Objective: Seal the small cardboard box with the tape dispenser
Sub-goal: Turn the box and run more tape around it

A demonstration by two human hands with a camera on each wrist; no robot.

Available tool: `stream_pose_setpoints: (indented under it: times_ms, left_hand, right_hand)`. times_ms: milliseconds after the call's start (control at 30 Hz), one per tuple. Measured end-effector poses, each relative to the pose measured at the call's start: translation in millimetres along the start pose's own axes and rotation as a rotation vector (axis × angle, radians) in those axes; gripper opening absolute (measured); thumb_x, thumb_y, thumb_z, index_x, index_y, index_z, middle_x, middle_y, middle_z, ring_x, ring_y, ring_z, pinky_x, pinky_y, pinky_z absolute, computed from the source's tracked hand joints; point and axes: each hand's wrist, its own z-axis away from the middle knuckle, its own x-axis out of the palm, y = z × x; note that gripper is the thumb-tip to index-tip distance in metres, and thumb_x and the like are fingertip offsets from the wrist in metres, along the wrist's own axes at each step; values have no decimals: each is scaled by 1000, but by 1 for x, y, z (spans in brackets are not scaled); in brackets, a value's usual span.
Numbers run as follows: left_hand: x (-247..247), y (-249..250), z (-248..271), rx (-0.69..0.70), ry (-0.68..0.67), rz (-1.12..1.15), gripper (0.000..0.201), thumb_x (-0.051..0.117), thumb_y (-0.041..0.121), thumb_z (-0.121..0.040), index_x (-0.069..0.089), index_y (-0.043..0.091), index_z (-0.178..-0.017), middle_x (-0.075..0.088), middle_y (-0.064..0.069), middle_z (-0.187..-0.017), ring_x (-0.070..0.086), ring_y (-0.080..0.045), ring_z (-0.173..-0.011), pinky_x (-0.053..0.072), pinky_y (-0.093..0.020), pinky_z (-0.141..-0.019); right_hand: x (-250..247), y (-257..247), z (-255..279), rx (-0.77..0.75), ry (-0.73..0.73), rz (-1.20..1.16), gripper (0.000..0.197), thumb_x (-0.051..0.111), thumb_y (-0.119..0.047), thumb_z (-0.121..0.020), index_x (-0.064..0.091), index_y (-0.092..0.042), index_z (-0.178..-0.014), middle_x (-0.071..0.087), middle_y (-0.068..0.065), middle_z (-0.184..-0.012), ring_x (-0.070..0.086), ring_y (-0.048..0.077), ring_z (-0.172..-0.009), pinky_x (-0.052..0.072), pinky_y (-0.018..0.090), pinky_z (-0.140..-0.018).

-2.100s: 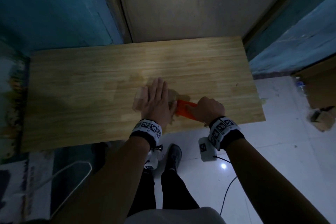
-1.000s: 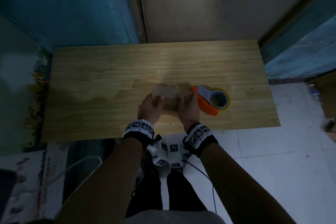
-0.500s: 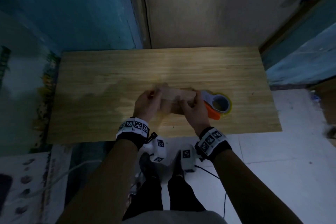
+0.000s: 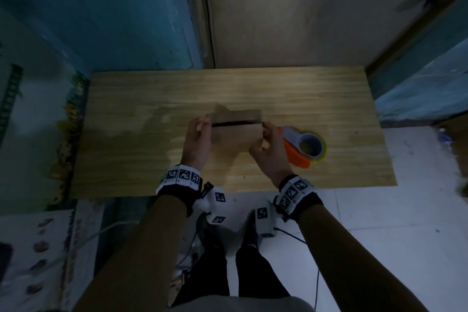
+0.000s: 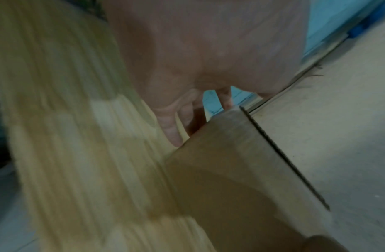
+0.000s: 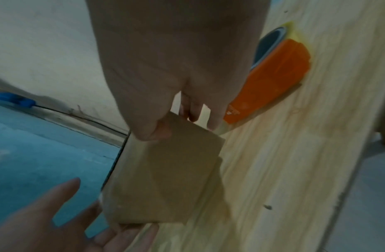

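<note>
The small cardboard box (image 4: 236, 134) is held up off the wooden table (image 4: 141, 114), one hand at each end. A dark slit between its flaps runs along the upper part of the side facing me. My left hand (image 4: 202, 126) grips the box's left end; my right hand (image 4: 266, 132) pinches its right end. In the right wrist view the thumb (image 6: 152, 131) presses on the box (image 6: 165, 170), with the other fingers behind it. The orange tape dispenser (image 4: 298, 152) with its yellowish roll lies on the table just right of my right hand, held by neither hand. It also shows as the dispenser (image 6: 271, 76).
The table's near edge (image 4: 228, 191) runs just in front of my wrists. A blue wall (image 4: 101, 20) and a beige wall (image 4: 291, 12) stand behind the table. White tiled floor (image 4: 379, 223) with cables lies below on the right.
My right hand has let go of the dispenser, which now lies on the table. Both hands took the box by its ends, lifted it and turned it.
</note>
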Motion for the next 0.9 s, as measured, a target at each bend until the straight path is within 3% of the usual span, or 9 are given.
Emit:
stream_pose_setpoints:
  times_ms: [67, 200, 300, 367, 433, 500, 600, 800, 900]
  left_hand:
    - [1, -7, 2, -16, -19, -12, 22, 53, 56, -88, 51, 43, -105, 61, 6, -105, 61, -15, -92, 54, -52, -90]
    - [1, -18, 6, -41, -76, -71, 31, 62, 46, -83, 49, 43, -111, 62, 7, -103, 66, -17, -92, 58, -49, -83]
    - [3, -19, 9, -12, -49, -138, 42, 65, 33, -86, 46, 35, -123, 59, 7, -108, 63, -8, -86, 57, -30, -67]
    - [5, -21, 10, 47, -16, -205, 46, 66, 28, -87, 44, 32, -127, 58, 6, -108, 59, 0, -81, 48, -17, -59]
    - [5, -24, 11, 135, 3, -266, 48, 67, 27, -88, 43, 36, -129, 57, 6, -112, 58, -1, -85, 51, -19, -65]
    - [5, -27, 8, 220, -4, -366, 44, 64, 29, -88, 47, 40, -126, 55, 3, -122, 59, -11, -99, 56, -32, -80]
    - [5, -30, 6, 247, -7, -460, 33, 60, 31, -91, 54, 37, -122, 52, -1, -125, 57, -20, -109, 53, -38, -92]
    - [8, -30, 5, 259, -3, -423, 23, 54, 32, -94, 61, 30, -115, 64, 4, -115, 60, -14, -103, 47, -23, -79]
    - [11, -30, 4, 277, 51, -448, 18, 55, 32, -93, 61, 30, -110, 67, 4, -112, 62, -17, -102, 51, -27, -81]
  right_hand:
    - [1, 4, 4, 23, -20, -70, 48, 70, -13, -84, 48, -26, -125, 60, 8, -119, 60, 24, -109, 54, 42, -92]
    - [0, 22, 3, 131, 34, -13, 48, 70, -27, -92, 47, -15, -133, 57, -5, -107, 59, 20, -103, 50, 29, -86]
    - [-1, 24, 4, 142, 52, 34, 44, 71, -30, -92, 47, -19, -128, 56, -11, -104, 61, 21, -105, 51, 29, -86]
    - [-2, 26, 2, 98, 69, 72, 50, 72, -29, -91, 44, -18, -132, 59, -3, -109, 62, 22, -107, 53, 33, -87]
    - [-3, 26, 1, -4, 74, 132, 60, 71, -26, -91, 37, -23, -141, 55, 2, -127, 57, 20, -116, 53, 34, -92]
    - [-4, 26, -1, -109, 43, 213, 57, 67, -24, -94, 38, -27, -143, 47, 3, -138, 51, 20, -123, 52, 36, -97]
    - [-5, 23, 1, -142, 6, 330, 42, 62, -24, -97, 52, -28, -138, 49, 3, -127, 55, 17, -105, 53, 40, -94]
    - [-5, 21, 2, -76, -2, 316, 40, 63, -26, -97, 57, -28, -137, 51, 4, -125, 58, 20, -108, 50, 39, -100]
    - [-11, 17, 0, -73, -44, 374, 41, 62, -36, -97, 56, -31, -137, 55, 7, -127, 58, 24, -112, 52, 43, -97]
